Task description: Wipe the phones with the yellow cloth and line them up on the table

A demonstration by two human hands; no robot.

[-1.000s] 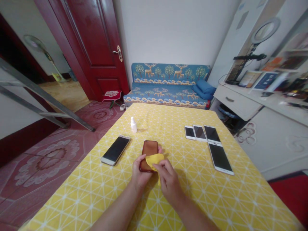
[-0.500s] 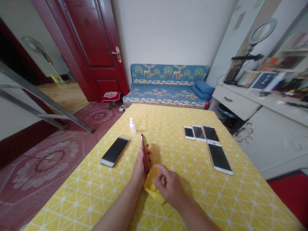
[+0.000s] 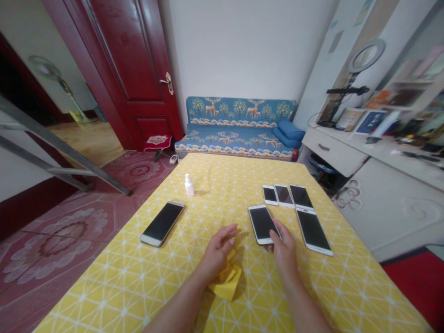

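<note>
My right hand [image 3: 284, 247] grips a smartphone [image 3: 262, 224] by its lower right edge, thumb on the front. This phone has a white front and a dark screen, facing up and tilted a little. My left hand [image 3: 220, 247] is to its left, fingers partly curled around a yellow cloth [image 3: 227, 282] that hangs below the palm. Part of the cloth is hidden behind the fingers. Left of my hands, a larger phone [image 3: 163, 224] lies face up. A small white spray bottle [image 3: 189, 185] stands upright beyond it.
Several phones lie face up at the right of the table, among them a large white one [image 3: 314, 231] nearest me. A yellow patterned cloth covers the table [image 3: 173, 286]. Behind it is a blue sofa [image 3: 236, 134]; a white cabinet [image 3: 378, 199] stands at the right.
The phone has passed from my left hand to my right and turned screen up, moving right. The yellow cloth, earlier at my right hand, is now at my left.
</note>
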